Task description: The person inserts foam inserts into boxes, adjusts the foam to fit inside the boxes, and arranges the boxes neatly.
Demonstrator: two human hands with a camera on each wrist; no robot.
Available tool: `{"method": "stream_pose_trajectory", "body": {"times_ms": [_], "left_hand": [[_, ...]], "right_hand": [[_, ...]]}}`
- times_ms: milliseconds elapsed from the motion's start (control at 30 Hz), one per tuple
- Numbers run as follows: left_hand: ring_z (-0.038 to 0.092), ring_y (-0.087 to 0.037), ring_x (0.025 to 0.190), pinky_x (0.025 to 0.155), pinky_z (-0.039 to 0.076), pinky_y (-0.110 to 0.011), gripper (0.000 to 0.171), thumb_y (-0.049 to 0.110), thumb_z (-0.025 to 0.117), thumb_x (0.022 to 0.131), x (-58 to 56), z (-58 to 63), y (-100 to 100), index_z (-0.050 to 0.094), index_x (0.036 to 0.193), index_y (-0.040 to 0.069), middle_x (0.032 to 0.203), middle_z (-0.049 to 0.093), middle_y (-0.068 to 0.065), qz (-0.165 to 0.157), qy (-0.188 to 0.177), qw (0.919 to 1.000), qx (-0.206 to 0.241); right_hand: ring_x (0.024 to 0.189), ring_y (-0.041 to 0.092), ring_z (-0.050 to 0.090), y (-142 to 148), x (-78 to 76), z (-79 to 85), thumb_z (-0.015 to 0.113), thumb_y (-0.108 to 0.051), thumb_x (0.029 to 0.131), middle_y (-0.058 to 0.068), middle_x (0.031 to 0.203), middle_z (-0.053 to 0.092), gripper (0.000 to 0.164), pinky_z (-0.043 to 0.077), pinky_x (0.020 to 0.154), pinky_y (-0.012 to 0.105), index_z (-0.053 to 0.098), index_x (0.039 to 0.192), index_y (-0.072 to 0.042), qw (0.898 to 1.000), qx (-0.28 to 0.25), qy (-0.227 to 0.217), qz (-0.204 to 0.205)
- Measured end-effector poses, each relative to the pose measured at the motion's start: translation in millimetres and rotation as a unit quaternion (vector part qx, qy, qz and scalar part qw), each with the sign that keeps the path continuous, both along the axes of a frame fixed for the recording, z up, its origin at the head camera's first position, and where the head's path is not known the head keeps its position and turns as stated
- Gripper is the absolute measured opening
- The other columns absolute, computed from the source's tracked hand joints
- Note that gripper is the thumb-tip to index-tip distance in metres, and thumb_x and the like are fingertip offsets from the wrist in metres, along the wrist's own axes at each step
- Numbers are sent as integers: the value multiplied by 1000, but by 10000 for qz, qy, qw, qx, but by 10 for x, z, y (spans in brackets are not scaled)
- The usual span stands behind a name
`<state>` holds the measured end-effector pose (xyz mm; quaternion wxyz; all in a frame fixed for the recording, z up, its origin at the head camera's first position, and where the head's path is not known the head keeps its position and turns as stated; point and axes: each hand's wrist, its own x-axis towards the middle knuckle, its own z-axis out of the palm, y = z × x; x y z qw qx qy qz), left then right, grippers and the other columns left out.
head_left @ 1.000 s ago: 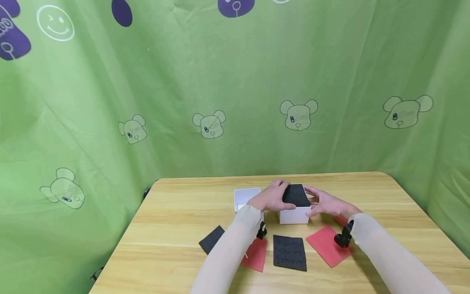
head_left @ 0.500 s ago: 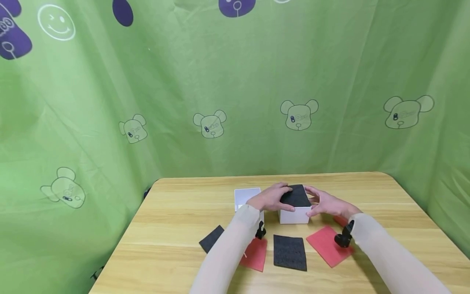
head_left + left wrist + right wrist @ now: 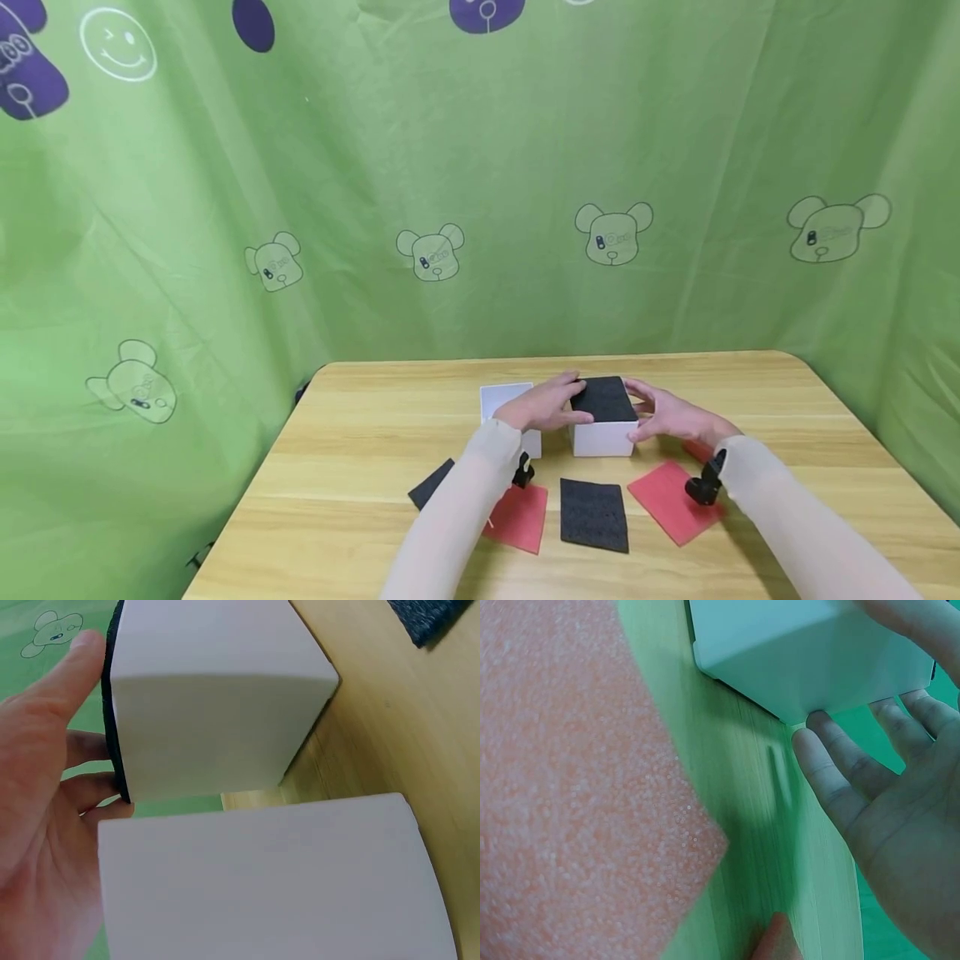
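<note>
A square black foam sheet (image 3: 606, 398) covers the top of a white box (image 3: 603, 439) toward the back of the table. My left hand (image 3: 542, 407) is at the sheet's left edge, its thumb and fingers fairly straight. In the left wrist view, those fingers lie along the sheet's dark edge (image 3: 112, 735). On the other side, my right hand (image 3: 670, 415) spans the box's right face with spread, mostly straight fingers. In the right wrist view, its fingertips meet the edge of the white box (image 3: 802, 667), and the thumb overlaps its near face.
A second white box (image 3: 506, 395), with its top uncovered, stands left of the first, partly behind my left hand. Loose foam squares lie in front: black (image 3: 431, 485), red (image 3: 521, 518), black (image 3: 593, 515) and red (image 3: 675, 502). Another red piece (image 3: 697, 450) shows beneath my right wrist.
My left hand has slid a little to the left, and the black foam sheet has shifted left with it over the box top. The right hand has stayed in place.
</note>
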<state>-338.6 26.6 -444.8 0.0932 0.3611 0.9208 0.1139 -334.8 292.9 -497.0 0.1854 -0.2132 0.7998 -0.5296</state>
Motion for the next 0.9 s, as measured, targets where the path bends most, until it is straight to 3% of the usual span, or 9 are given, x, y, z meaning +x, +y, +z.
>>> {"method": "stream_pose_trajectory", "body": {"times_ms": [400,667,900], "left_hand": [[9,-15,142,112,11,-24,65,48,41,97,10,2,2,27,150,12,157,14,-6,-140,-50,9998,-145],[14,-14,142,112,12,-23,61,44,40,99,49,36,6,29,149,12,156,19,-4,-194,297,9984,-440],[17,-13,141,112,15,-24,58,41,41,100,67,67,12,31,148,10,154,24,-4,-291,388,9977,-483]], "right_hand": [[130,53,25,12,-7,-16,79,-10,75,31,151,5,107,29,103,56,2,149,5,10000,73,45,-30],[130,52,24,12,-12,-26,80,-11,75,30,152,6,109,29,103,57,2,149,4,10000,1,-20,-35],[130,52,24,17,-20,-24,80,-10,75,30,152,5,108,29,103,56,2,148,5,10000,-22,15,27]]}}
